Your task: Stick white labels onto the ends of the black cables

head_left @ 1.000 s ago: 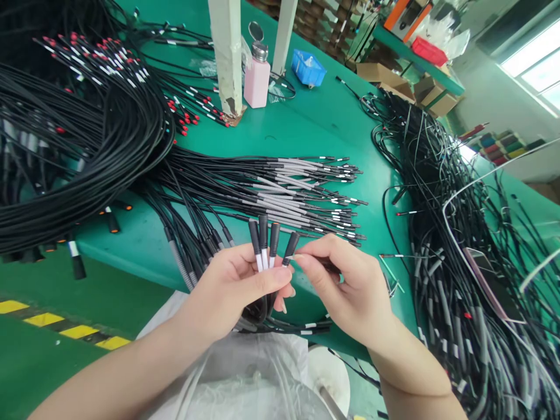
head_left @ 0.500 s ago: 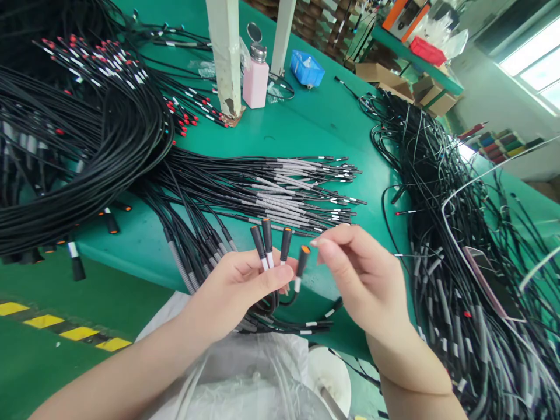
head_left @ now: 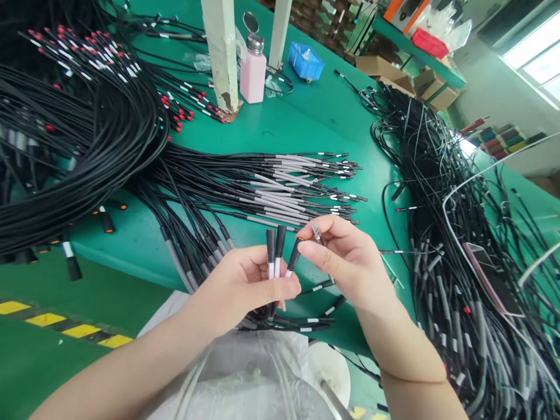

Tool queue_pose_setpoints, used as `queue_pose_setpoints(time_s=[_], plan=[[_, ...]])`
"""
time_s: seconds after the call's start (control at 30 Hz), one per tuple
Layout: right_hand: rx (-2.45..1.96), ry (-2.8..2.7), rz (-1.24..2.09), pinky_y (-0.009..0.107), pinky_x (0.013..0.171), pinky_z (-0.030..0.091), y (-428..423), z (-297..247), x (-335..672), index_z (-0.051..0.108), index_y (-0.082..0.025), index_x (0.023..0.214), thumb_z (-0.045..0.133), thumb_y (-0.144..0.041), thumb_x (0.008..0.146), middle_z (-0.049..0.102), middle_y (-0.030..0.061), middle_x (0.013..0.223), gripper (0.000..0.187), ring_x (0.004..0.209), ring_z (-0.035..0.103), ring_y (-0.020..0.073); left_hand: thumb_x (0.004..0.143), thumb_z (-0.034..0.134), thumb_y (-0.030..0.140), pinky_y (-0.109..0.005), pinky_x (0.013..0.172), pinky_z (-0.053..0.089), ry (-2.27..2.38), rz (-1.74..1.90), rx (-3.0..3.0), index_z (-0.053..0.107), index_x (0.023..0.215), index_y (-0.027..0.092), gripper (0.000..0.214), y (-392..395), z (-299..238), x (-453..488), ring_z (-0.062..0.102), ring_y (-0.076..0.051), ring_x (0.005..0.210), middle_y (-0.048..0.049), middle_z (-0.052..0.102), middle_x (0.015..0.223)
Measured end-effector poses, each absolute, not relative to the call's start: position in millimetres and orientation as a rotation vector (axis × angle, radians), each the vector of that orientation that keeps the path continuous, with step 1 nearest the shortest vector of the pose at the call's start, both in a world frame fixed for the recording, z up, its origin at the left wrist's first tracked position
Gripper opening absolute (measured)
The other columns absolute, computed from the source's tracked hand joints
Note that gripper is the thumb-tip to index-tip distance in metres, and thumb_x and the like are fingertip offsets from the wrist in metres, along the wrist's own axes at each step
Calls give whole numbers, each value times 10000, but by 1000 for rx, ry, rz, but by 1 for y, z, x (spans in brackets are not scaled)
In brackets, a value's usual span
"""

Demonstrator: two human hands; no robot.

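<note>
while the left hand clamps three black cable connectors, the right hand apparently pinches one's tip; likely light and rigid, their barrels suit a fingertip hold.

Upright on the green desk, a pink bottle with an open metal top, just beside a chipped white post. Farther back, a second pale post and, near it, a blue bin with something clear inside. Toward the right edge, a pink-rimmed phone. Beyond, opened cardboard boxes, a green shelf bearing a red tray, rows of coloured spools, a bright window. At lower left, yellow-and-black tape across the green floor.
</note>
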State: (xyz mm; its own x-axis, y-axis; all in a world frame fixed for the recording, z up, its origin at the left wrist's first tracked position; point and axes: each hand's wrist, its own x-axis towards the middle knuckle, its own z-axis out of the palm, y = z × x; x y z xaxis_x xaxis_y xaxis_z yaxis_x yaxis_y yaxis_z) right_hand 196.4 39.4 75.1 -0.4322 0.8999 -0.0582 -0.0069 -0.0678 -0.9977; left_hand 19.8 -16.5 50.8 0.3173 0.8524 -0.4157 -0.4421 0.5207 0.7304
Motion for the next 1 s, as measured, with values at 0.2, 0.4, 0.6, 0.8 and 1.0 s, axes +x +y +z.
queue_pose_setpoints(time_s=[0.2,0.4,0.6,0.8,1.0], plan=[[-984,-1392,1718,248,583,487,42,71,197,726,-243,903,820,-295,824,690,-11,843,134,650,573,98,807,822,292,-271,736,529,858,910,580,738,668,204,185,-20,46,16,653,-138,658,18,717,616],[-974,-1304,1770,229,459,341,45,70,197,737,-238,884,807,-277,829,659,-15,802,97,527,412,66,733,869,242,-235,633,491,876,972,487,698,716,206,175,-20,47,17,619,-113,592,45,699,622],[-1033,-1291,1701,237,447,312,45,71,197,707,-234,856,823,-291,794,586,-29,753,143,514,367,68,708,868,224,-219,581,447,870,996,517,640,682,194,232,-21,48,18,564,-103,562,50,650,590],[-1007,-1284,1663,240,475,347,45,71,198,708,-236,844,808,-216,779,633,-20,825,121,542,386,68,731,873,251,-226,611,452,874,982,534,671,701,202,210,-20,47,22,568,-109,579,52,655,606],[-1017,-1280,1647,245,495,380,46,73,197,675,-229,808,823,-211,728,618,-21,799,169,575,437,84,921,674,455,-288,760,464,942,967,719,743,735,196,326,-26,44,21,600,-185,784,-31,703,788]])
